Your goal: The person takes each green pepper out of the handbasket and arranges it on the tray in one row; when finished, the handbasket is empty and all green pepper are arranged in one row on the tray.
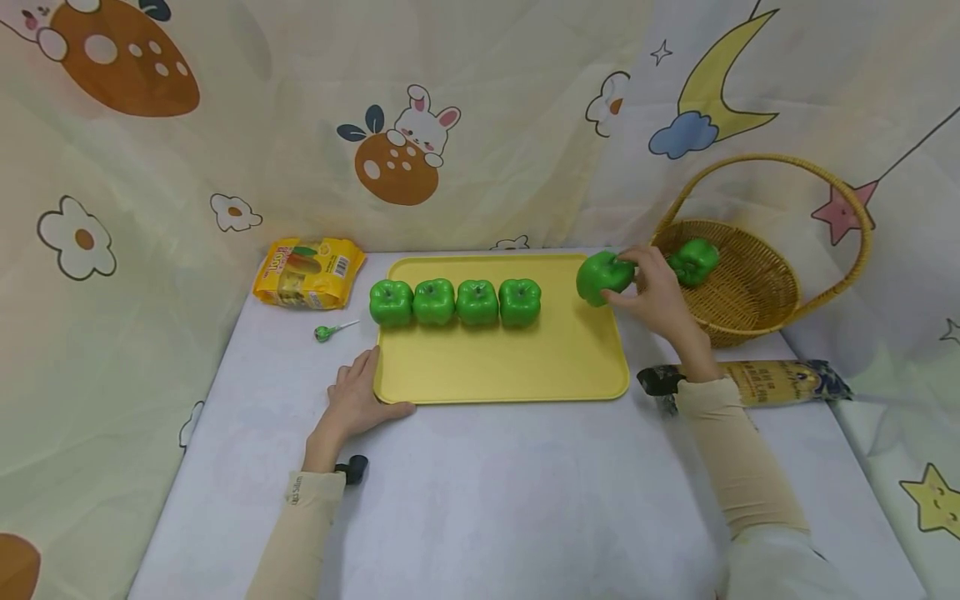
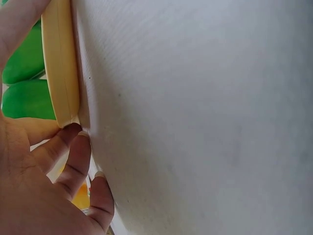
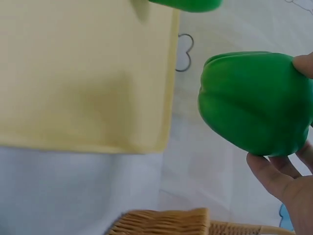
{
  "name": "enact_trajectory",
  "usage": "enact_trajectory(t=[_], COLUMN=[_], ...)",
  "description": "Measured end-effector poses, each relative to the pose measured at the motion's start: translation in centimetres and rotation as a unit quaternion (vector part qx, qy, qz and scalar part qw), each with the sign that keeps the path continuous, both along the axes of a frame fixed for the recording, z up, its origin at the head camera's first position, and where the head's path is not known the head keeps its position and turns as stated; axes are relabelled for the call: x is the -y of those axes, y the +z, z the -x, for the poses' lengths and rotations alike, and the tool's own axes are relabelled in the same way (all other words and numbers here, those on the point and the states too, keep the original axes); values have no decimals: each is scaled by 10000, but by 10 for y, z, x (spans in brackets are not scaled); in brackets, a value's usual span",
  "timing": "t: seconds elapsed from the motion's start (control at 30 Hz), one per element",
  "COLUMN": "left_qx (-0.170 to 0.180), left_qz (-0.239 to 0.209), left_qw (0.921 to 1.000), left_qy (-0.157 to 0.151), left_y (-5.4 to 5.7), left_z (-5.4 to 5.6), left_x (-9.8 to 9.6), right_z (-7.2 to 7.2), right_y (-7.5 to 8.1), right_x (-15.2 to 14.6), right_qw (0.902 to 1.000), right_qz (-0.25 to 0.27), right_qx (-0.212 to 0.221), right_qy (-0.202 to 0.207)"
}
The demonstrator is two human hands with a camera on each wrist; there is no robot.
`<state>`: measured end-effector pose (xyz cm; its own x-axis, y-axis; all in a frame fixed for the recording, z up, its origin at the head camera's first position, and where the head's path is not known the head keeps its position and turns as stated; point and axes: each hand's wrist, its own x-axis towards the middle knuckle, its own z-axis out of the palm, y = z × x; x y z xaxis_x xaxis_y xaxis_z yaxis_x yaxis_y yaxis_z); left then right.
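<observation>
My right hand [image 1: 660,296] grips a green bell pepper [image 1: 602,277] between thumb and fingers, above the back right corner of the yellow tray [image 1: 502,367]. The right wrist view shows this bell pepper [image 3: 254,103] held from one end, raised off the surface. Several matching bell peppers [image 1: 477,302] stand side by side in a row on the tray's left half. At the tray's front left corner rests my left hand [image 1: 358,396], thumb along the front edge and fingers at the left edge. Another green bell pepper [image 1: 694,261] lies in the wicker basket [image 1: 750,292].
A yellow snack bag [image 1: 309,273] lies at the back left, with a small green lollipop [image 1: 324,333] in front of it. On the right, a long printed package [image 1: 780,382] lies partly behind my right forearm. The basket's tall handle [image 1: 862,242] arches over it.
</observation>
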<state>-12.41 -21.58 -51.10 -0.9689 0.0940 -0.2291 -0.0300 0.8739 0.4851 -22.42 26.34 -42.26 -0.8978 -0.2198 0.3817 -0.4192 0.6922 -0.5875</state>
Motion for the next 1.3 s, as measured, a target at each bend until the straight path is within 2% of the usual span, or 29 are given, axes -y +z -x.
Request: enact_trajectory(t=[0.2, 0.5, 0.77, 1.1, 1.3], left_qx=[8, 19, 45, 85, 36], left_qz=[-26, -20, 9, 21, 1], left_qw=[10000, 10000, 10000, 10000, 10000], left_qy=[11, 23, 32, 33, 14], left_y=[0, -1, 0, 1, 2], left_z=[0, 1, 0, 1, 0], left_x=[0, 0, 0, 0, 0], right_z=[6, 12, 14, 21, 23], right_y=[-16, -39, -39, -40, -37], right_x=[7, 15, 15, 15, 20], right_qw=[9956, 9840, 9760, 9712, 9652], right_qz=[388, -1, -9, -54, 126], right_qx=[833, 1662, 1947, 1955, 2091], right_qy=[159, 637, 980, 1361, 1563])
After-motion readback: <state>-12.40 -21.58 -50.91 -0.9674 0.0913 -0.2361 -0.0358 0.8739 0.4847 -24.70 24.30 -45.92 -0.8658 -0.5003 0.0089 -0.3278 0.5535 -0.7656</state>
